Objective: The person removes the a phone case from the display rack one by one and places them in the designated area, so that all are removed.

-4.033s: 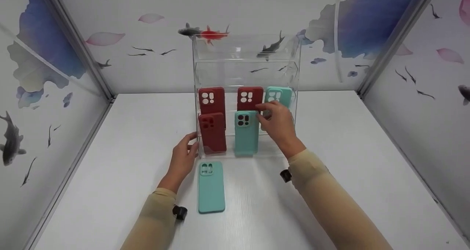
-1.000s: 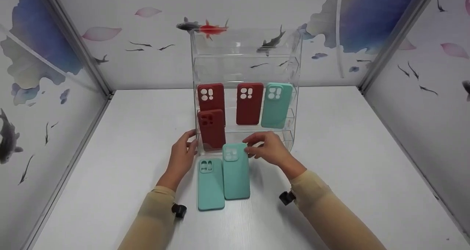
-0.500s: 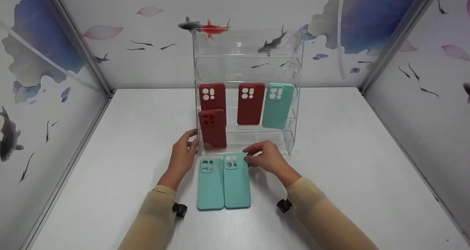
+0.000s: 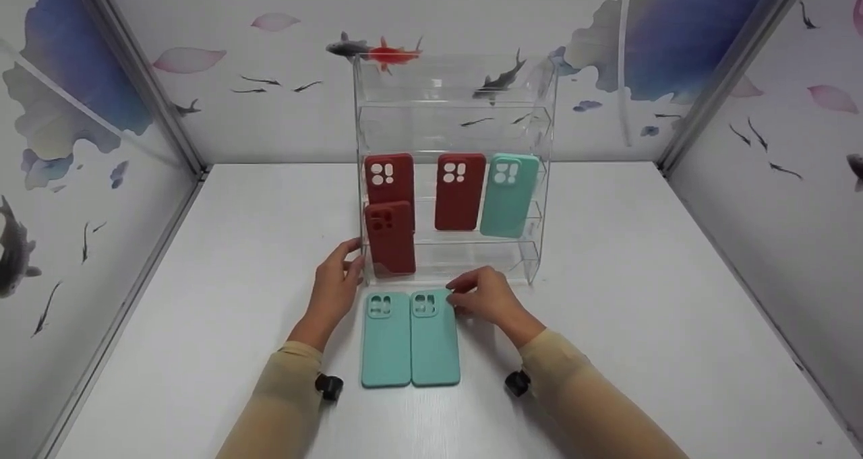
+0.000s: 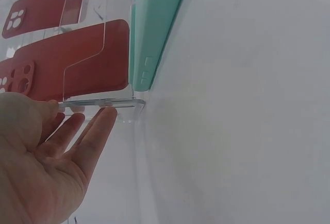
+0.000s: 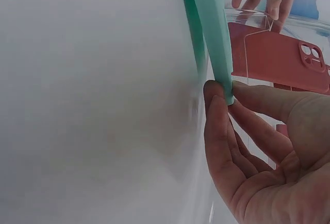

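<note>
My right hand [image 4: 491,300] pinches the top right corner of a teal phone case [image 4: 435,344] between thumb and fingers. In the right wrist view that case [image 6: 217,44] is seen edge-on, slightly tilted. Beside it on the left lies another teal phone case [image 4: 386,346], the long sides of the two close together. My left hand [image 4: 332,287] touches the left side of a clear acrylic display stand [image 4: 472,260], its fingers [image 5: 100,134] extended against the side panel. A red phone case [image 4: 391,243] leans in the stand's lowest tier, near this hand.
One tier higher stand a red case [image 4: 390,176] at the left, another red case [image 4: 460,199] and a teal case [image 4: 510,199] at the right. Printed panels [image 4: 270,122] enclose the white tabletop [image 4: 607,277] at the back and sides.
My right hand has taken the teal case out of the stand's lowest tier and brought it down beside the other teal case, its near end lowered first. My left hand has stayed at the stand.
</note>
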`<state>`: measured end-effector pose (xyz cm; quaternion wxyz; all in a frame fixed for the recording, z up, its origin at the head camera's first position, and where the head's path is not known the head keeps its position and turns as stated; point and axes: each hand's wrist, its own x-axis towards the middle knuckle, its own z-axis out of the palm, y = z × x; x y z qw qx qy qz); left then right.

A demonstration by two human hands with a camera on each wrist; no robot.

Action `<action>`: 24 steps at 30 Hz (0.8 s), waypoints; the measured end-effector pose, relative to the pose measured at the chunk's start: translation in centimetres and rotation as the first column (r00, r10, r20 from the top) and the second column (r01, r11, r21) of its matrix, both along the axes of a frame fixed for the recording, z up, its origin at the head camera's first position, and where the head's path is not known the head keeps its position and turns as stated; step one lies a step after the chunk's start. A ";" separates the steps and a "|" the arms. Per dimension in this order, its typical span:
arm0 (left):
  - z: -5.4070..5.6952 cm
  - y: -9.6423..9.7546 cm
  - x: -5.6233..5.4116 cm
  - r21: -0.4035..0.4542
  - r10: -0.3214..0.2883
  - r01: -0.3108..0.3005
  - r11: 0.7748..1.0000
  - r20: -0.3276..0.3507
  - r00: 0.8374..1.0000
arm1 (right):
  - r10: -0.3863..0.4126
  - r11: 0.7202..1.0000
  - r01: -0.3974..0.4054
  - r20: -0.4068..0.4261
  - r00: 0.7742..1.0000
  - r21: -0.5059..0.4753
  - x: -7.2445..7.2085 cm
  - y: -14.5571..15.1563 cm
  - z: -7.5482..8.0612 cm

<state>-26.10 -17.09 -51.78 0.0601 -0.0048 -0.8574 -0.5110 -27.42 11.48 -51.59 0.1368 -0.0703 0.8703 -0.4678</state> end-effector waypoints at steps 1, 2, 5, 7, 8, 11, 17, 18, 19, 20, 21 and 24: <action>0.0 0.0 0.0 0.001 0.000 0.000 1.000 -0.001 1.000 | -0.001 1.000 0.001 -0.002 1.000 0.001 0.0 0.0 -0.1; 0.0 0.0 0.0 0.003 -0.003 0.003 1.000 -0.006 1.000 | -0.002 1.000 0.002 -0.006 1.000 -0.001 0.0 0.0 -0.2; -0.1 -0.1 0.0 -0.002 -0.008 0.008 1.000 -0.024 1.000 | -0.004 1.000 0.004 -0.020 1.000 -0.007 0.0 -0.1 -0.3; -0.1 -0.1 0.0 -0.002 -0.014 0.014 1.000 -0.030 0.999 | -0.006 1.000 0.006 -0.027 1.000 -0.008 0.0 -0.1 -0.3; -0.2 -0.1 0.0 -0.002 -0.014 0.014 1.000 -0.030 0.999 | -0.008 1.000 0.008 -0.028 1.000 -0.008 0.0 -0.1 -0.4; -0.1 -0.1 0.1 0.001 -0.010 0.010 1.000 -0.016 1.000 | -0.014 1.000 0.013 -0.020 1.000 -0.010 0.1 -0.2 -0.4; -0.1 0.0 0.1 0.008 -0.002 0.002 1.000 0.014 1.000 | -0.015 1.000 0.015 -0.001 1.000 -0.018 0.1 -0.1 -0.5; -0.1 0.1 0.1 0.008 -0.003 0.003 1.000 0.015 1.000 | -0.012 1.000 0.012 0.000 1.000 -0.018 0.1 -0.1 -0.5; -0.1 0.1 0.1 0.009 -0.003 0.003 1.000 0.013 1.000 | -0.008 1.000 0.008 -0.001 1.000 -0.017 0.1 0.0 -0.5; -0.1 0.1 0.1 0.009 -0.003 0.003 1.000 0.011 1.000 | -0.005 1.000 0.005 0.000 1.000 -0.018 0.1 0.0 -0.4; -0.1 0.1 0.1 0.009 -0.002 0.002 1.000 0.009 1.000 | 0.000 1.000 0.000 -0.001 1.000 -0.019 0.0 0.0 -0.4; 0.0 0.1 0.1 0.012 -0.005 0.005 1.000 0.001 1.000 | 0.013 1.000 -0.013 -0.006 1.000 -0.020 0.0 0.1 -0.2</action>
